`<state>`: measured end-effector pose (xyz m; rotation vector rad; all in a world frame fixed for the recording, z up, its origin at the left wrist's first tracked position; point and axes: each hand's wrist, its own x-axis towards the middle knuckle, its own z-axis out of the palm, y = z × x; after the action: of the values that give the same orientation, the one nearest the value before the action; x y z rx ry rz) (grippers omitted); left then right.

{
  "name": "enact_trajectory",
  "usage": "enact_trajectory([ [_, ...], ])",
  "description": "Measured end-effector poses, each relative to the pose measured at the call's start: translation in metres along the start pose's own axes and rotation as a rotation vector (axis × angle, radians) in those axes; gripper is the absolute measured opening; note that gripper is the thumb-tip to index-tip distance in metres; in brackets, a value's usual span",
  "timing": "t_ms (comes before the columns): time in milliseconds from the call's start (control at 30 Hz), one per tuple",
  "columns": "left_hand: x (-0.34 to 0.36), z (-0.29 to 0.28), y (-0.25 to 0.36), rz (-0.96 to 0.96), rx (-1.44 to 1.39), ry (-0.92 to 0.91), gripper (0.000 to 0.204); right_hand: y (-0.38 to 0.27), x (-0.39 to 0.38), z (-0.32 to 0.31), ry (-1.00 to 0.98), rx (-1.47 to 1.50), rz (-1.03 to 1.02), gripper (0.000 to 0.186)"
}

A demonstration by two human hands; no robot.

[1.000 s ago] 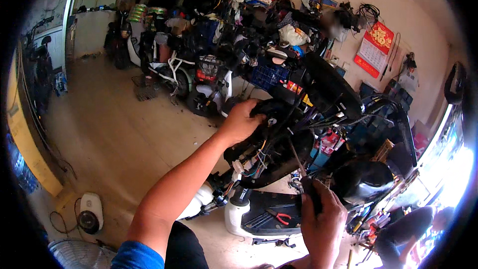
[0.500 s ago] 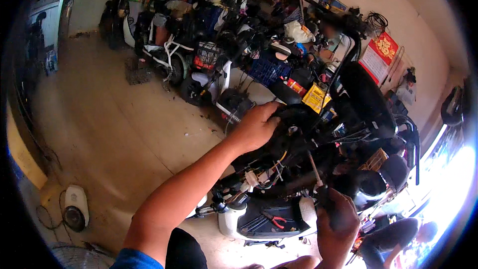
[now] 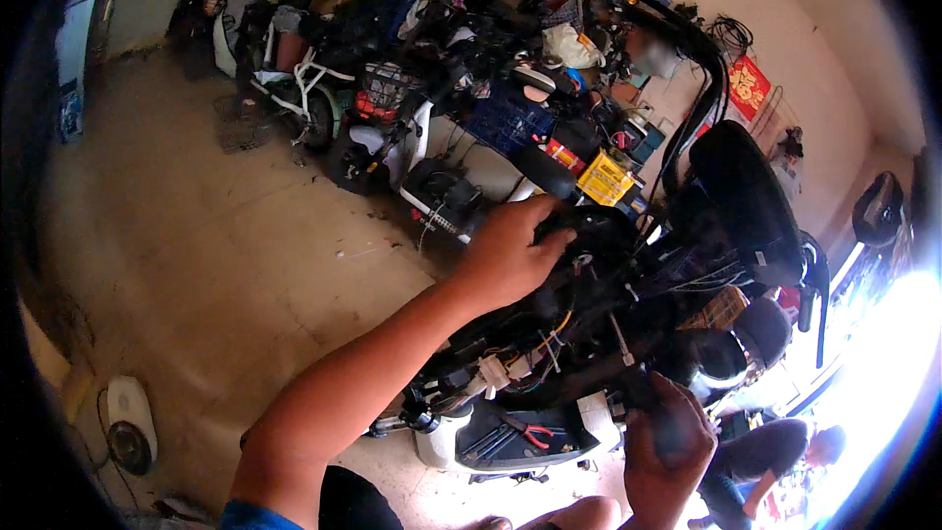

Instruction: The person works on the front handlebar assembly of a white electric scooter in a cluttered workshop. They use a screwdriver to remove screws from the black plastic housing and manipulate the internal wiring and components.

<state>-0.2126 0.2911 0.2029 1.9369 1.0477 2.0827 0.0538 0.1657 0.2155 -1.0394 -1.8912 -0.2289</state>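
My left hand (image 3: 515, 250) has its thumb and fingers closed on the rim of a black rounded part (image 3: 599, 231) of a partly stripped electric scooter. Lower right, my right hand (image 3: 672, 447) is wrapped round the dark handle of a screwdriver (image 3: 621, 339), its metal shaft pointing up at the scooter's dark body. Whether the tip touches a screw I cannot make out. Between my hands, loose wires with a white connector (image 3: 491, 373) hang out of the scooter. Red-handled pliers (image 3: 535, 432) lie with other tools on the black footboard (image 3: 471, 422) below.
Other scooters stand at the back, one with a wire basket (image 3: 388, 88). Boxes and parts, including a yellow box (image 3: 605, 179), are piled by the wall. A black seat (image 3: 746, 201) stands up at right. Another person (image 3: 765, 466) bends at lower right. A white fan-like object (image 3: 130, 427) lies at left.
My view has shifted slightly, so the background sits further left. Both hands keep their holds, and the screwdriver still points up at the scooter.
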Motion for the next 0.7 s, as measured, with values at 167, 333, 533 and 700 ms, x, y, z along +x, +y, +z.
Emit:
enact_trajectory([
  [167, -0.001, 0.003, 0.008, -0.094, 0.033, -0.032, 0.034, -0.025, 0.006, -0.019, -0.102, -0.055, 0.042, 0.028],
  [333, 0.001, -0.002, 0.018, -0.180, 0.000, -0.108, 0.044, -0.022, 0.005, -0.020, -0.083, 0.058, 0.137, 0.035],
  [533, 0.012, -0.007, 0.029, -0.118, 0.107, -0.224, 0.056, -0.009, 0.009, -0.023, -0.102, 0.197, 0.095, 0.035],
  [700, 0.022, -0.005, 0.029, -0.106, 0.209, -0.260, 0.053, -0.005, 0.014, -0.026, -0.122, 0.207, 0.040, 0.032],
])
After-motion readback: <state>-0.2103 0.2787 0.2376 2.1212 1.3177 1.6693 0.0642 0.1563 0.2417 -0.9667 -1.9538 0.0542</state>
